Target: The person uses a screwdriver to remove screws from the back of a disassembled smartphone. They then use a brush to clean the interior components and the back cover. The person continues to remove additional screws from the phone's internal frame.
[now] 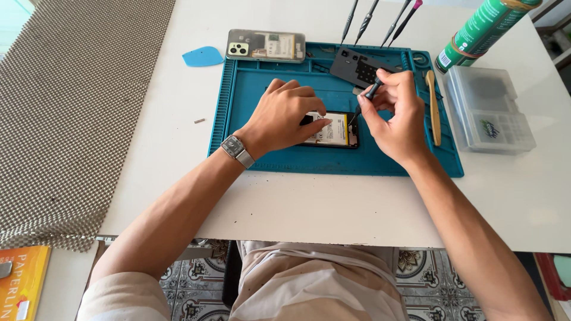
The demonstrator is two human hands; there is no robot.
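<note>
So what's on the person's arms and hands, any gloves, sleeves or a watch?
No gloves: both the left hand and the right hand are bare, and no rings can be made out. The left wrist carries a watch with a square grey face on a metal link band. Both forearms are bare to the elbow; light beige short sleeves show near the bottom edge.

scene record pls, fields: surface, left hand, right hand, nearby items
surface: blue work mat on a white table
left hand: left hand rests on an opened phone lying flat on the mat, steadying it; wristwatch on the wrist
right hand: right hand pinches a small screwdriver, tip down at the phone's right end
nearby items: phone back cover, blue pick, dark panel, wooden spudger, clear parts box, green bottle
</note>
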